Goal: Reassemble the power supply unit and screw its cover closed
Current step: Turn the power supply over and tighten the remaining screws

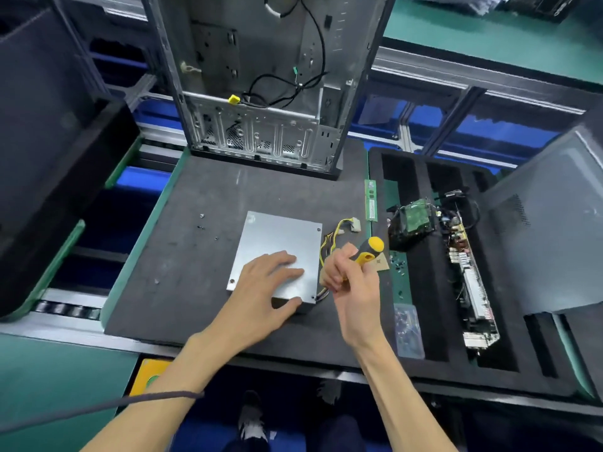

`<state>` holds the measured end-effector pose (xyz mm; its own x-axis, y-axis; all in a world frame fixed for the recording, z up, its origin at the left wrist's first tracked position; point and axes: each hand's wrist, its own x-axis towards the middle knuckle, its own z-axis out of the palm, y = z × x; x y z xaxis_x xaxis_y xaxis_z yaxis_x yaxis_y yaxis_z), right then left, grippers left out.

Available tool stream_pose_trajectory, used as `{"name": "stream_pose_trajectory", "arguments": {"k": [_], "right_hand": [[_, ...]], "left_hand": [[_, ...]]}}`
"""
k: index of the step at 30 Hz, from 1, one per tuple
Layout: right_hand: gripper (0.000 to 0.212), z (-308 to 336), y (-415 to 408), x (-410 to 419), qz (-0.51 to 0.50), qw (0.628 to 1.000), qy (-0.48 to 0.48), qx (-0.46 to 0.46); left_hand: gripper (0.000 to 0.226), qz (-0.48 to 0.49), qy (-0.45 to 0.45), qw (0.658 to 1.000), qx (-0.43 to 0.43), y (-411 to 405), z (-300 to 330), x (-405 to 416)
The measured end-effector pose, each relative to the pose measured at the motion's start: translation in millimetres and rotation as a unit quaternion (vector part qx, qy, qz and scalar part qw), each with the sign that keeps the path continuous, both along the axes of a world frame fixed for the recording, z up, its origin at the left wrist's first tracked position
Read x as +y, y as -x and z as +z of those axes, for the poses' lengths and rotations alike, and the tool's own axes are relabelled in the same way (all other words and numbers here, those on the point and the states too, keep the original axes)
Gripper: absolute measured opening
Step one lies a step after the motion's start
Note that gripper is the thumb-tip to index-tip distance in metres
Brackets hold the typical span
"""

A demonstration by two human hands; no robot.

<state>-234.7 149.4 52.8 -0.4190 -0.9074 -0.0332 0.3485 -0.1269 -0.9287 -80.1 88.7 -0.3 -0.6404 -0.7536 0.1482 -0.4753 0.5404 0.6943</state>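
The silver power supply unit (280,243) lies flat on the dark foam mat (195,256), cover side up, with screws visible in its corners. Yellow and black wires with a white connector (354,225) trail from its right side. My left hand (264,288) rests flat on the cover's near part, thumb against the front edge. My right hand (346,278) grips a yellow-and-black screwdriver (370,249) upright, its tip down at the unit's near right corner; the shaft is hidden behind my fingers.
An open PC case (261,93) stands at the mat's far edge. Small loose screws (201,221) lie left of the unit. To the right, a black foam tray (421,288) holds a fan and circuit boards, plus a RAM stick (370,200) and a small bag (408,331).
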Motion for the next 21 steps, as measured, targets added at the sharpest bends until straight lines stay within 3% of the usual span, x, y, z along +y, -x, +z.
{"name": "stream_pose_trajectory", "arguments": {"k": [18,21], "right_hand": [[0.015,-15.0,-2.8,1.4,0.095,0.988,0.001,0.125],[0.024,-16.2,-2.1,3.8,0.101,0.985,0.002,0.14]], "left_hand": [[0.044,-0.001,-0.005,1.0,-0.007,-1.6,1.3,-0.8],[0.042,-0.009,-0.021,1.0,-0.01,-2.0,3.6,-2.8]]}}
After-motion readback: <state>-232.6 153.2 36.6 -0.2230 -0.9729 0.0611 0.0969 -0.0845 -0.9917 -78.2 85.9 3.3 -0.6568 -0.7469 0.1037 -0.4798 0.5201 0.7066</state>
